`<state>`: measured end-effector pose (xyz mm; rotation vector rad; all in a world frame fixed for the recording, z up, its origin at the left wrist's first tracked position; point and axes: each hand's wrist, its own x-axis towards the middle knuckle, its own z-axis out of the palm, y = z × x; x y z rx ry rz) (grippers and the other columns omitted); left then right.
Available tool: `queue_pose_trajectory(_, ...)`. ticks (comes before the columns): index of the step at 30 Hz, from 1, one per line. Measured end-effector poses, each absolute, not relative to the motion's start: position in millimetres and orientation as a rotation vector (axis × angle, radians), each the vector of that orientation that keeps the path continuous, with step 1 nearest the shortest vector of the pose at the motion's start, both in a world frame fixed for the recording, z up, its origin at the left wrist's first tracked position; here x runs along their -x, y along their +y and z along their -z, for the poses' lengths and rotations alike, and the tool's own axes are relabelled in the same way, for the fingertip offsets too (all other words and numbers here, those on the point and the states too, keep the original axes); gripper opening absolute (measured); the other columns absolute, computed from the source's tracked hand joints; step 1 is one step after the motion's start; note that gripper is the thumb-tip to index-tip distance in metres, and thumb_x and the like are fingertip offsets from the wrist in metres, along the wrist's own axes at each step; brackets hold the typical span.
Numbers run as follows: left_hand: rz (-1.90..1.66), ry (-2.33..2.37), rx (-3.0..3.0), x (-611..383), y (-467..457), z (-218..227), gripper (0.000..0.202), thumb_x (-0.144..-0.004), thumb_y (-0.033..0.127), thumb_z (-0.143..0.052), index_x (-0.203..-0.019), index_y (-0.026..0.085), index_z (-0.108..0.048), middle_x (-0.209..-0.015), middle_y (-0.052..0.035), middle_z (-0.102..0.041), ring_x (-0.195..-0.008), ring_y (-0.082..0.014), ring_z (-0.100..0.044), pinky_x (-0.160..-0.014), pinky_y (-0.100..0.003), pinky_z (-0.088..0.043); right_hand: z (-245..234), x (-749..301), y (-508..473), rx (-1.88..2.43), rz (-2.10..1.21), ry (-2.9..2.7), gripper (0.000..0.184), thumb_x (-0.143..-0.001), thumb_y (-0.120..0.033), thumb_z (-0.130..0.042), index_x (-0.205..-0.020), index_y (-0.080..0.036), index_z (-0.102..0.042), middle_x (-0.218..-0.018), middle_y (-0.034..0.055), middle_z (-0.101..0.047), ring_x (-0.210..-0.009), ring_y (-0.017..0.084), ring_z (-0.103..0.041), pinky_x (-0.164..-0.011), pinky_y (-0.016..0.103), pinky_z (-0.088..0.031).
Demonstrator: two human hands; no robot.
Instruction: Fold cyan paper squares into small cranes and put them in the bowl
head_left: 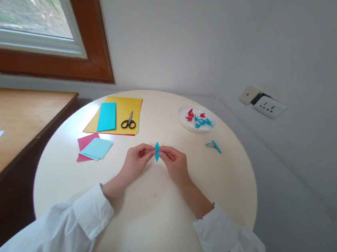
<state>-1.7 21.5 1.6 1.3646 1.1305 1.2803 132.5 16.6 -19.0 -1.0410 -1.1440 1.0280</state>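
A small blue folded paper piece (156, 151), diamond-shaped, is held upright just above the round white table (146, 220). My left hand (136, 160) pinches its left side and my right hand (175, 162) pinches its right side, fingertips nearly meeting. Both hands are closed on the paper. White sleeves cover my forearms.
A white dish (197, 119) with several red and blue folded pieces sits at the back right. A blue paper scrap (213, 146) lies near it. Black scissors (129, 122) and a blue sheet (107, 116) rest on yellow paper (128, 105). Pink and light blue squares (94, 148) lie left. A wooden desk (15, 118) adjoins.
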Motion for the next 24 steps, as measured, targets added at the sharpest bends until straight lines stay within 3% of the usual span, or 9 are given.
queue_pose_trajectory(15, -1.254, 1.081, -1.190, 0.9, 20.4, -2.2, 0.021, -0.059, 0.029, -0.074, -0.066, 0.016, -0.058, -0.063, 0.0015, -0.060, -0.058, -0.0104, -0.054, -0.058, -0.023, -0.041, 19.7, -131.5, 17.9, 1.054, -1.046, -1.056, 0.020, -0.058, -0.027, -0.072, -0.074, -0.019, -0.062, -0.070, 0.0013, -0.069, -0.067, 0.015, -0.065, -0.066, 0.029, -0.053)
queue_pose_trajectory(24, -1.142, 1.076, -1.221, 2.7, 22.4, 2.8, 0.022, -0.063, 0.031, -0.071, -0.075, 0.013, -0.067, -0.072, -0.0045, -0.066, -0.067, -0.0143, -0.059, -0.064, -0.026, -0.044, 18.6, -132.1, 15.9, 1.026, -1.066, -1.121, 0.016, -0.060, -0.027, -0.070, -0.071, -0.019, -0.060, -0.066, 0.0004, -0.067, -0.063, 0.014, -0.064, -0.063, 0.027, -0.052)
